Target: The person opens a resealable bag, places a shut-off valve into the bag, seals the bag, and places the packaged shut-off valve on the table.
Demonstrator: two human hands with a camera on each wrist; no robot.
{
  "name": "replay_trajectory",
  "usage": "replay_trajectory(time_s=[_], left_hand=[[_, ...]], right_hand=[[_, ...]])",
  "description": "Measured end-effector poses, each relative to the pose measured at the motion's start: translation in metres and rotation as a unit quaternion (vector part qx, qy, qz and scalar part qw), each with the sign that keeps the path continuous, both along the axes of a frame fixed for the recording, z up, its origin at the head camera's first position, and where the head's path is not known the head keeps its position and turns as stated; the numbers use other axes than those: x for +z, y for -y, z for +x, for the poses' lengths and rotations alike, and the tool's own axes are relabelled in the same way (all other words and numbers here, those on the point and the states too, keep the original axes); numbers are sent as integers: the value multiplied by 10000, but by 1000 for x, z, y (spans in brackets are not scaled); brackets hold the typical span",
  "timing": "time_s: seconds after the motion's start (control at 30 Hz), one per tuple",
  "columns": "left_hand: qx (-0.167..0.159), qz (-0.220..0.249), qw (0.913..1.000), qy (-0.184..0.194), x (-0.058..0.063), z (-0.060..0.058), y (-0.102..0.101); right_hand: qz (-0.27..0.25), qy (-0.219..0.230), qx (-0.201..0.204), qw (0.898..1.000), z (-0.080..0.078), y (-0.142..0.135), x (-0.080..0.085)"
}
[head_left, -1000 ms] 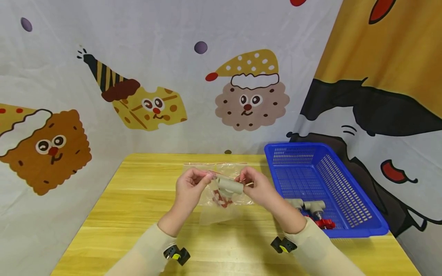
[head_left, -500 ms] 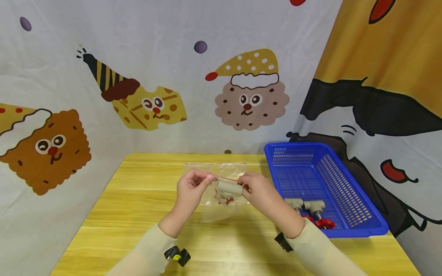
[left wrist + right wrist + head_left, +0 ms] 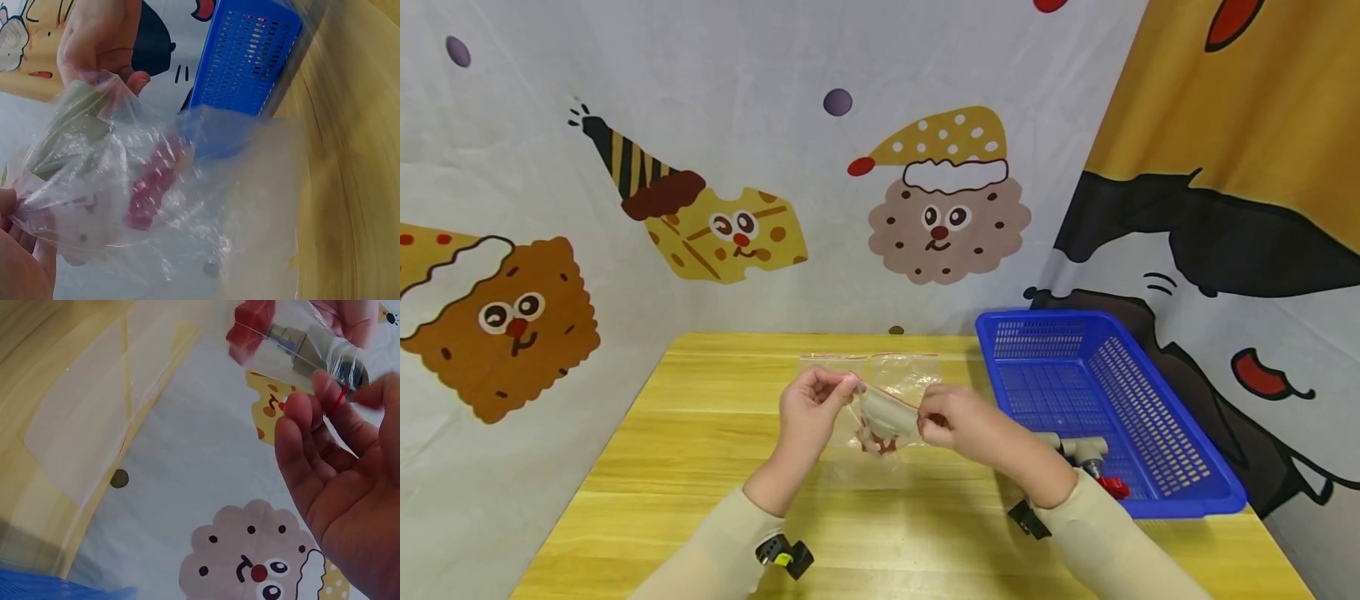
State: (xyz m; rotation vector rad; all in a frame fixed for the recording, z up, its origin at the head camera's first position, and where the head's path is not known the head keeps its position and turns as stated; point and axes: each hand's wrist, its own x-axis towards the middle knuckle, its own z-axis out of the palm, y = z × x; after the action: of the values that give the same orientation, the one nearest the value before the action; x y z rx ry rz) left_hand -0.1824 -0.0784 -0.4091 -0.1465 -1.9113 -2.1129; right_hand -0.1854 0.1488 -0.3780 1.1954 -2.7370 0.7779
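Observation:
A clear zip bag (image 3: 865,477) with a red-lined top hangs between both hands above the table. Inside it is a stop valve, with a grey pipe body (image 3: 887,414) and a red handwheel (image 3: 153,181) lower down. My left hand (image 3: 808,412) pinches the bag's top edge at the left corner, thumb against fingers. At the opposite corner my right hand (image 3: 962,421) holds the bag's mouth by its red strip (image 3: 339,400), close to the end of the grey body. In the left wrist view, wrinkled plastic covers the whole valve.
Two flat clear zip bags (image 3: 917,371) lie on the wooden table (image 3: 715,450) behind the hands. A blue perforated basket (image 3: 1150,417) stands at the right, with grey valves (image 3: 1086,450) with red handwheels near its front left corner, partly hidden by the right arm.
The grey valve body has gone lower, behind the bag's red strip. My right hand has shifted slightly down from the valve's end to the bag's corner; the left hand stays nearly still.

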Motion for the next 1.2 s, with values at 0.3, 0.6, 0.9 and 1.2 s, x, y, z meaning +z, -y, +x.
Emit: replay_trajectory(time_s=[0.3, 0.6, 0.9, 1.2], left_hand=[[134, 246, 9995, 146, 1, -3, 3], [-156, 805, 9966, -33, 5, -6, 9], [-173, 1013, 9947, -65, 13, -6, 12], [-185, 998, 9945, -255, 13, -3, 17]], right_hand=[[-757, -205, 718, 9943, -1, -10, -6], [-1702, -420, 478, 9834, 0, -14, 2], [-2056, -229, -1, 9784, 0, -13, 7], [-2381, -459, -141, 9701, 2, -8, 7]])
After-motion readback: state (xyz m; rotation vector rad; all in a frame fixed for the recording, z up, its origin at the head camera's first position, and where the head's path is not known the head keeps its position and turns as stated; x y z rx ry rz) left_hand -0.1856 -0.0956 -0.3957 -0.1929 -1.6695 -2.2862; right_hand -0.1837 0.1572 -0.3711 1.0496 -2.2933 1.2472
